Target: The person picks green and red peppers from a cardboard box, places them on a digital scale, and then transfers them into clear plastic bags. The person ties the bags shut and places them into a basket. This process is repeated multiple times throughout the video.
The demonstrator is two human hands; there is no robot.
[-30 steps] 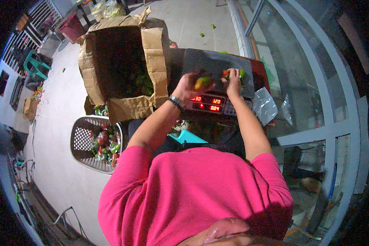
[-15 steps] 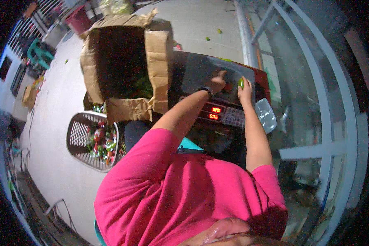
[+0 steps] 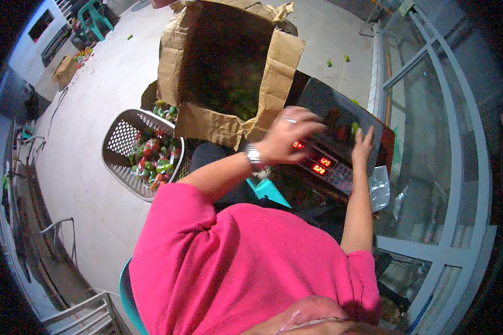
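My left hand is above the near left part of a dark weighing scale, beside the front flap of a large brown paper-lined box. Its fingers are blurred but apart, with nothing visible in them. On the right side of the scale's pan, my right hand has its fingers stretched out. A small green pepper is at its fingertips; whether they touch it is hard to tell. Red digits glow on the scale's front panel. The box's dark inside shows some green.
A grey plastic basket of packed red and green peppers stands on the floor at the left. Clear plastic bags lie right of the scale. A glass-paneled metal frame lines the right side. Loose green peppers dot the floor beyond.
My left hand has moved back from the pan toward the box. My right hand's fingers have loosened from around the green pepper. The digits have changed, and the whole view has shifted.
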